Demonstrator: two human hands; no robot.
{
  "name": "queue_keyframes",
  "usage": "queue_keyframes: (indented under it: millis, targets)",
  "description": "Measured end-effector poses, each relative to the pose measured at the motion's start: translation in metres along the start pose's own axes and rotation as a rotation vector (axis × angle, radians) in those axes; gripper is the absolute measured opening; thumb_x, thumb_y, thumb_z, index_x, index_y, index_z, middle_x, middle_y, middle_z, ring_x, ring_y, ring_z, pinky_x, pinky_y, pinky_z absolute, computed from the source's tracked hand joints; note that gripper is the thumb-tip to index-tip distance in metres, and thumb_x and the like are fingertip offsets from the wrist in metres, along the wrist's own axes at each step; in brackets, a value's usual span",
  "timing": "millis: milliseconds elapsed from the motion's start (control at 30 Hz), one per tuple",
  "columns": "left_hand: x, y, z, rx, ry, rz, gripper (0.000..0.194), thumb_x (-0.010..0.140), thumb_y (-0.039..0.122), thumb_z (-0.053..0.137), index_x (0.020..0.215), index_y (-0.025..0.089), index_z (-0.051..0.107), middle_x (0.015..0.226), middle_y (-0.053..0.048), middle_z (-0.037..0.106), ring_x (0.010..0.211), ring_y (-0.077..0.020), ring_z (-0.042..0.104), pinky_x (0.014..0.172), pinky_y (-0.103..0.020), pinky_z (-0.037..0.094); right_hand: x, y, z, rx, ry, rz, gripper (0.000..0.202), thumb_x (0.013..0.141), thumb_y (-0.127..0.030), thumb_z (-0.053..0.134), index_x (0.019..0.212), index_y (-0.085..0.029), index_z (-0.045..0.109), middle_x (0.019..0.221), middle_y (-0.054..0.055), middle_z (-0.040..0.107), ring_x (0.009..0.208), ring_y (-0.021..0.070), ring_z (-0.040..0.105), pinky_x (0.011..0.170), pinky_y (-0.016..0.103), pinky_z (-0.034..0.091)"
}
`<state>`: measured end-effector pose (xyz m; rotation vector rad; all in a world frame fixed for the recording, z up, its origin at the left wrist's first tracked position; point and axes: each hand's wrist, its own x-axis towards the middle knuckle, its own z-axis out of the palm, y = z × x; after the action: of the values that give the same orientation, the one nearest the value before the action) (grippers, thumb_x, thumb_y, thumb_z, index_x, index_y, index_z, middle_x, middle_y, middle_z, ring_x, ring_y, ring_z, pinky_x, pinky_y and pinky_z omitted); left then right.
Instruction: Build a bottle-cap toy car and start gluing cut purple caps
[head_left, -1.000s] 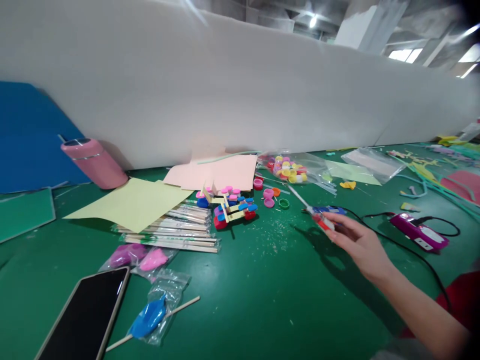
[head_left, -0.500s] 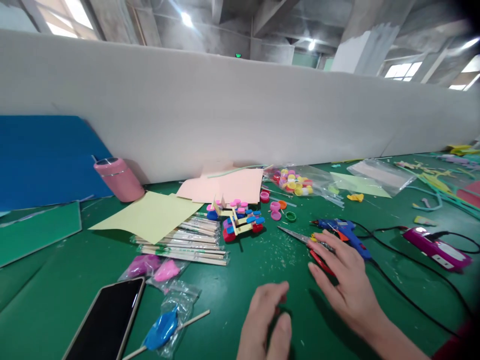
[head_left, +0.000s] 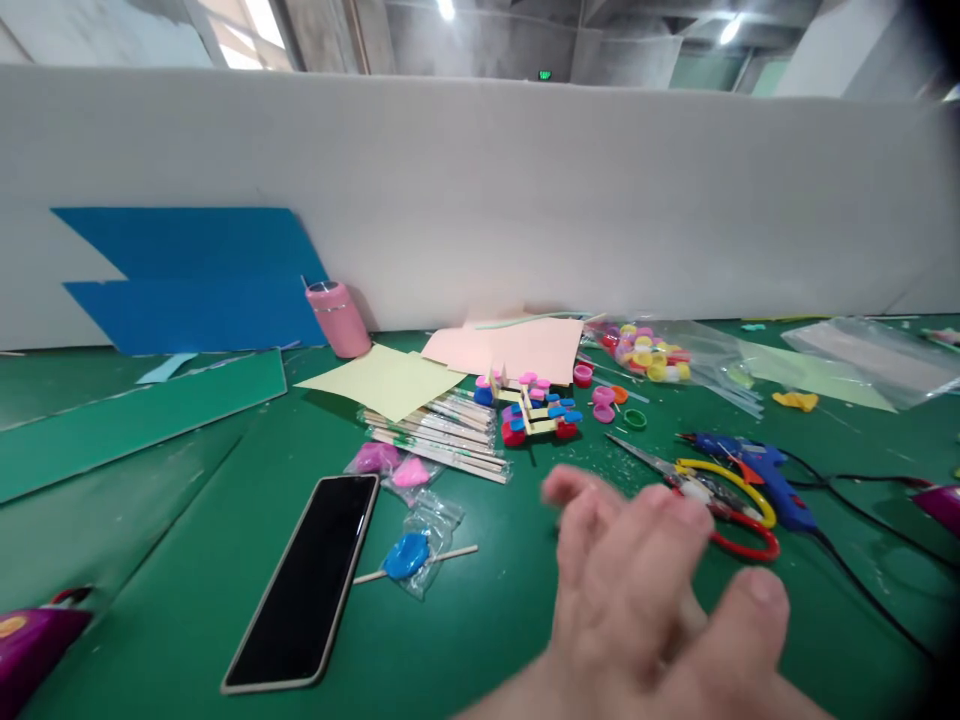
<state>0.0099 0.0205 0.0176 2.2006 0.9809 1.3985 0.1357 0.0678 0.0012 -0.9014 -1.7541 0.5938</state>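
Note:
My left hand (head_left: 637, 580) is in the lower middle, back toward me, with its thumb apart from the fingers and nothing seen in it. Behind it lies my right hand (head_left: 686, 612), mostly covered; the two hands overlap, and motion smears the fingertips. Just beyond them rest scissors (head_left: 739, 487) with red and yellow handles, partly hidden by the fingers. Beside the scissors lies a blue glue gun (head_left: 757, 462). Farther back stands a small model (head_left: 540, 412) of wooden sticks with red, blue and pink pieces.
Left of the hands are a phone (head_left: 307, 590), a blue clay lump on a stick (head_left: 407, 555), and wrapped stick bundles (head_left: 450, 440). A pink cup (head_left: 339, 320), yellow paper (head_left: 382, 382) and a bag of coloured caps (head_left: 645, 350) lie near the white partition (head_left: 480, 200).
My right hand has left the scissors, which now lie on the table. My two hands have come together and overlap. The view has turned left.

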Motion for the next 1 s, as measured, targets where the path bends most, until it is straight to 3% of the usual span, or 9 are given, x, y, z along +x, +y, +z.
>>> queue_keyframes:
  millis: [100, 233, 300, 367, 467, 567, 667, 767, 1000]
  targets:
    - [0.003, -0.018, -0.018, 0.05, -0.154, 0.186, 0.042, 0.078, 0.032, 0.049, 0.12, 0.024, 0.051, 0.124, -0.01, 0.054, 0.118, -0.0285, 0.043, 0.1, -0.046, 0.027, 0.001, -0.04, 0.007, 0.05, -0.046, 0.037, 0.031, 0.092, -0.03, 0.031, 0.104, -0.021, 0.058, 0.107, 0.003, 0.062, 0.087, 0.0114, 0.061, 0.075, 0.026, 0.051]
    - [0.005, -0.03, -0.024, 0.006, 0.025, -0.344, 0.042, 0.08, 0.024, 0.045, 0.122, 0.017, 0.047, 0.13, -0.013, 0.046, 0.123, -0.0244, 0.035, 0.1, -0.047, 0.024, 0.002, -0.064, 0.022, 0.04, 0.078, 0.094, 0.041, 0.093, -0.028, 0.019, 0.13, -0.018, 0.035, 0.13, 0.007, 0.046, 0.112, 0.0159, 0.05, 0.084, 0.032, 0.048]
    - [0.002, -0.025, -0.017, -0.238, 0.135, -0.633, 0.041, 0.083, 0.032, 0.039, 0.116, 0.012, 0.052, 0.118, -0.013, 0.056, 0.112, -0.0209, 0.048, 0.093, -0.038, 0.038, 0.001, -0.053, 0.033, -0.059, 0.0, -0.111, 0.041, 0.089, -0.041, 0.029, 0.126, -0.027, 0.041, 0.13, 0.003, 0.046, 0.119, 0.0228, 0.042, 0.094, 0.043, 0.037]
    - [-0.003, -0.017, -0.012, -0.401, 0.161, -0.73, 0.041, 0.086, 0.034, 0.031, 0.108, 0.014, 0.059, 0.101, -0.011, 0.065, 0.097, -0.0203, 0.059, 0.079, -0.034, 0.049, 0.002, -0.028, 0.037, -0.234, -0.183, -0.338, 0.043, 0.083, -0.051, 0.028, 0.112, -0.03, 0.054, 0.114, -0.001, 0.06, 0.112, 0.0247, 0.048, 0.101, 0.05, 0.023]
    - [-0.012, -0.011, -0.018, -0.551, 0.132, -0.792, 0.032, 0.085, 0.032, 0.039, 0.101, 0.017, 0.063, 0.096, -0.009, 0.068, 0.088, -0.0209, 0.063, 0.074, -0.032, 0.051, 0.01, 0.017, 0.017, -0.51, -0.144, -0.11, 0.033, 0.088, -0.032, 0.031, 0.111, -0.023, 0.053, 0.109, 0.005, 0.061, 0.103, 0.0225, 0.053, 0.095, 0.049, 0.03]
    - [-0.015, -0.019, -0.036, -0.516, 0.203, -0.889, 0.029, 0.077, 0.036, 0.054, 0.098, 0.017, 0.062, 0.094, -0.009, 0.067, 0.085, -0.0195, 0.063, 0.075, -0.029, 0.05, 0.024, 0.055, -0.03, -0.638, -0.092, 0.064, 0.03, 0.088, -0.026, 0.038, 0.114, -0.016, 0.049, 0.107, 0.011, 0.058, 0.093, 0.0213, 0.056, 0.08, 0.041, 0.044]
    - [-0.013, -0.035, -0.042, -0.314, 0.279, -0.815, 0.03, 0.076, 0.036, 0.054, 0.098, 0.017, 0.06, 0.091, -0.009, 0.066, 0.085, -0.0205, 0.062, 0.07, -0.028, 0.051, 0.039, 0.082, -0.075, -0.736, -0.095, 0.212, 0.026, 0.087, -0.027, 0.046, 0.11, -0.017, 0.05, 0.107, 0.008, 0.056, 0.085, 0.0172, 0.058, 0.073, 0.036, 0.048]
    - [-0.014, -0.051, -0.032, -0.123, 0.272, -0.563, 0.024, 0.078, 0.027, 0.052, 0.099, 0.018, 0.058, 0.088, -0.008, 0.064, 0.08, -0.0197, 0.061, 0.067, -0.029, 0.05, 0.054, 0.102, -0.094, -0.803, -0.136, 0.325, 0.026, 0.086, -0.027, 0.049, 0.11, -0.017, 0.051, 0.11, 0.006, 0.054, 0.089, 0.0179, 0.057, 0.074, 0.037, 0.048]
    - [-0.039, -0.077, -0.006, 0.119, 0.24, -0.136, 0.028, 0.082, 0.016, 0.043, 0.109, 0.022, 0.053, 0.078, -0.006, 0.061, 0.07, -0.017, 0.058, 0.069, -0.033, 0.048, 0.098, 0.12, -0.073, -0.874, -0.306, 0.369, 0.027, 0.086, -0.027, 0.049, 0.111, -0.017, 0.05, 0.111, 0.006, 0.054, 0.091, 0.0186, 0.057, 0.076, 0.038, 0.048]
